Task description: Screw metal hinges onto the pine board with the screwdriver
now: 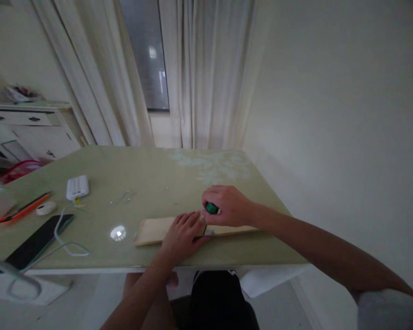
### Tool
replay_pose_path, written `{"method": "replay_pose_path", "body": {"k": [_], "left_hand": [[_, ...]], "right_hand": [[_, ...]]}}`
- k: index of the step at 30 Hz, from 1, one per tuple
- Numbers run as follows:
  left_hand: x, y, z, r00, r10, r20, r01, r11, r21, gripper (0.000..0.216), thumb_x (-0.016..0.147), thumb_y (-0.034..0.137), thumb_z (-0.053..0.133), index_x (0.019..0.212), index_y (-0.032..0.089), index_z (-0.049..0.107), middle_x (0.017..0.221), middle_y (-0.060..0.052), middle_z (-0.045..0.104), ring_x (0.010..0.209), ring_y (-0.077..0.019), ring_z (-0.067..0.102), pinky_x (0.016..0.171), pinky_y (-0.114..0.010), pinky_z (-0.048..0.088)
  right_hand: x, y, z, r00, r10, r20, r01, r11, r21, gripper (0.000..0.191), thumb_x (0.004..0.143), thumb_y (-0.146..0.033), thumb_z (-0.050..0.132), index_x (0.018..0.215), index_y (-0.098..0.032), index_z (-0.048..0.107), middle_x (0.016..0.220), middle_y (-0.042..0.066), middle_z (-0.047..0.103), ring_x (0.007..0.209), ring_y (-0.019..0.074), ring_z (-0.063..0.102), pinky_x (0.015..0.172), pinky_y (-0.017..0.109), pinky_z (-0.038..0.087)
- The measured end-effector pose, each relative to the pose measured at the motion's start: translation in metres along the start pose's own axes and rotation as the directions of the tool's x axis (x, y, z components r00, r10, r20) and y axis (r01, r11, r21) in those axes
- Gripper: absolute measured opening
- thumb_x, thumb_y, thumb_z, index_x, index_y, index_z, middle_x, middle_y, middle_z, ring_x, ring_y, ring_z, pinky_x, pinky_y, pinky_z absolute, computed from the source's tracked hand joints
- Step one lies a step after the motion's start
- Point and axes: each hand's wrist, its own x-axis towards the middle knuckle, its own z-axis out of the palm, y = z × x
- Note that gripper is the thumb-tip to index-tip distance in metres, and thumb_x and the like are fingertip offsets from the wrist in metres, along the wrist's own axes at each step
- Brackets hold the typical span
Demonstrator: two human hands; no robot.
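A pale wooden board [151, 230] lies flat near the front edge of the green table [147, 178]. My left hand [183, 232] rests flat on the board with its fingers stretched out, pressing it down. My right hand [227, 206] is closed round a small green tool handle [212, 208], held upright over the board just beyond my left fingertips. A small metal piece [209, 233] sits on the board under that hand.
Loose metal bits [124, 198] lie mid-table. At left are a white power bank [77, 187], a white cable [64, 238], a dark phone [37, 240], an orange tool [24, 208] and a white oval object [46, 208]. Curtains and a wall stand behind; a white dresser [34, 130] is at left.
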Motion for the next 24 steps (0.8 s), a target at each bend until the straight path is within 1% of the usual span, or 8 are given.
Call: {"method": "replay_pose_path", "body": {"k": [3, 8, 10, 14, 18, 24], "left_hand": [[0.0000, -0.0006, 0.0007, 1.000, 0.002, -0.005, -0.002, 1.000, 0.008, 0.040, 0.098, 0.051, 0.070, 0.127, 0.023, 0.067, 0.136, -0.013, 0.071, 0.129, -0.0337, 0.063, 0.107, -0.051, 0.049], [0.0000, -0.0016, 0.0012, 1.000, 0.003, -0.009, -0.003, 1.000, 0.007, 0.047, 0.097, 0.051, 0.072, 0.135, 0.025, 0.064, 0.140, -0.012, 0.069, 0.127, -0.0344, 0.063, 0.106, -0.051, 0.049], [0.0000, -0.0016, 0.0013, 1.000, 0.001, -0.012, -0.001, 1.000, 0.013, 0.046, 0.097, 0.052, 0.072, 0.133, 0.025, 0.065, 0.140, -0.012, 0.069, 0.127, -0.0348, 0.064, 0.105, -0.051, 0.049], [-0.0002, -0.0014, 0.0012, 1.000, 0.004, -0.027, -0.004, 1.000, 0.009, 0.041, 0.097, 0.052, 0.072, 0.127, 0.024, 0.068, 0.136, -0.013, 0.071, 0.124, -0.0348, 0.065, 0.105, -0.051, 0.049], [-0.0001, -0.0008, 0.0005, 0.999, 0.008, -0.031, -0.008, 1.000, 0.003, 0.041, 0.098, 0.052, 0.070, 0.128, 0.024, 0.067, 0.134, -0.013, 0.072, 0.126, -0.0344, 0.065, 0.105, -0.051, 0.049], [0.0006, 0.0002, -0.0001, 1.000, -0.004, -0.021, 0.004, 1.000, 0.003, 0.043, 0.099, 0.054, 0.069, 0.126, 0.022, 0.069, 0.135, -0.013, 0.072, 0.124, -0.0348, 0.065, 0.104, -0.051, 0.050]], "right_hand": [[0.0002, -0.0020, -0.0001, 1.000, -0.002, 0.010, 0.002, 1.000, -0.016, 0.014, 0.088, -0.032, 0.071, 0.087, -0.020, 0.065, 0.084, 0.003, 0.069, 0.078, 0.0183, 0.058, 0.071, 0.030, 0.037], [-0.0019, -0.0041, -0.0044, 0.999, 0.035, -0.015, -0.036, 0.998, -0.048, 0.013, 0.089, -0.032, 0.070, 0.087, -0.020, 0.064, 0.084, 0.002, 0.069, 0.079, 0.0185, 0.057, 0.071, 0.030, 0.037], [-0.0028, -0.0042, -0.0036, 0.999, 0.045, -0.015, -0.046, 0.998, -0.041, 0.013, 0.088, -0.031, 0.070, 0.087, -0.020, 0.064, 0.084, 0.002, 0.069, 0.078, 0.0181, 0.057, 0.071, 0.030, 0.037], [-0.0028, -0.0059, 0.0019, 1.000, 0.028, -0.009, -0.028, 0.999, -0.030, 0.012, 0.089, -0.031, 0.069, 0.088, -0.020, 0.064, 0.085, 0.003, 0.070, 0.078, 0.0174, 0.057, 0.071, 0.030, 0.037], [0.0008, -0.0089, 0.0012, 0.998, 0.069, -0.014, -0.070, 0.995, -0.078, 0.014, 0.089, -0.034, 0.070, 0.088, -0.021, 0.064, 0.086, 0.003, 0.071, 0.077, 0.0180, 0.057, 0.069, 0.030, 0.035], [0.0017, -0.0103, -0.0047, 0.989, 0.087, -0.119, -0.099, 0.991, -0.095, 0.013, 0.090, -0.033, 0.067, 0.086, -0.021, 0.064, 0.082, 0.002, 0.071, 0.078, 0.0184, 0.059, 0.070, 0.030, 0.036]]}}
